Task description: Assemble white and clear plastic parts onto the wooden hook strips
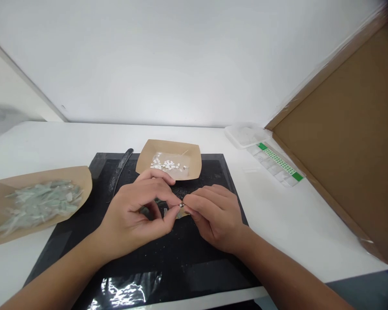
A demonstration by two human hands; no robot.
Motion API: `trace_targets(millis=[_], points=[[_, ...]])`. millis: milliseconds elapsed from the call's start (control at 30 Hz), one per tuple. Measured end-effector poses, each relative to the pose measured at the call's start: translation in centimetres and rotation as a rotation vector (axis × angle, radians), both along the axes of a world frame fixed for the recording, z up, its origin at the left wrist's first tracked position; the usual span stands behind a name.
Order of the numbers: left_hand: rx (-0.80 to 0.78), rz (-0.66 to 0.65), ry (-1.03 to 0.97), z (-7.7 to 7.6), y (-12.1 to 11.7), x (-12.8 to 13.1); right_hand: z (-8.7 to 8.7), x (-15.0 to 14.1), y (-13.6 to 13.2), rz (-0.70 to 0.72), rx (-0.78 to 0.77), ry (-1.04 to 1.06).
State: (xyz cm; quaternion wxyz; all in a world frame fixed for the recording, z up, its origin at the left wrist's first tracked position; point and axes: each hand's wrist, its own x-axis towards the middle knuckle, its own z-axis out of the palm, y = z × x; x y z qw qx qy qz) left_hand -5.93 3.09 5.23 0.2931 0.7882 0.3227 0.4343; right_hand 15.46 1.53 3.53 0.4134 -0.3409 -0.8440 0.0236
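Observation:
My left hand (139, 211) and my right hand (213, 213) meet over the middle of a black mat (168, 267). Both pinch a tiny pale piece (181, 206) between thumb and fingertips. A small tan and greenish scrap (181, 214) lies or hangs just under the fingers; I cannot tell whether it is held. Behind the hands stands a brown paper tray (194, 159) with several small white bits (166, 164) in it. At the left sits another brown paper tray (84, 181) filled with pale green strips (39, 204).
A dark curved blade-like tool (121, 165) lies on the mat's far left. A clear plastic box (245, 135) and a strip with green markings (278, 162) lie at the right. A large cardboard sheet (349, 150) leans at the right edge. White wall behind the table.

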Motion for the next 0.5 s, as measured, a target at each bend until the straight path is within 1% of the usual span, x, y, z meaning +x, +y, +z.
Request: trace_targets(millis=[100, 200, 267, 400, 500], points=[[0.124, -0.07, 0.036, 0.2, 0.4, 0.0, -0.2, 0.1, 0.1, 0.113, -0.095, 0.079], [0.16, -0.14, 0.03, 0.3, 0.5, 0.0, -0.4, 0.2, 0.2, 0.235, -0.214, 0.164], [0.17, -0.184, -0.001, 0.1, 0.7, 0.0, -0.5, 0.2, 0.1, 0.282, -0.267, 0.196], [0.181, -0.262, -0.06, -0.5, 1.1, -0.1, -0.5, 0.0, -0.1, 0.305, -0.288, 0.233], [0.146, -0.251, -0.063, -0.8, 1.2, -0.1, -0.5, -0.1, -0.2, 0.285, -0.283, 0.226]])
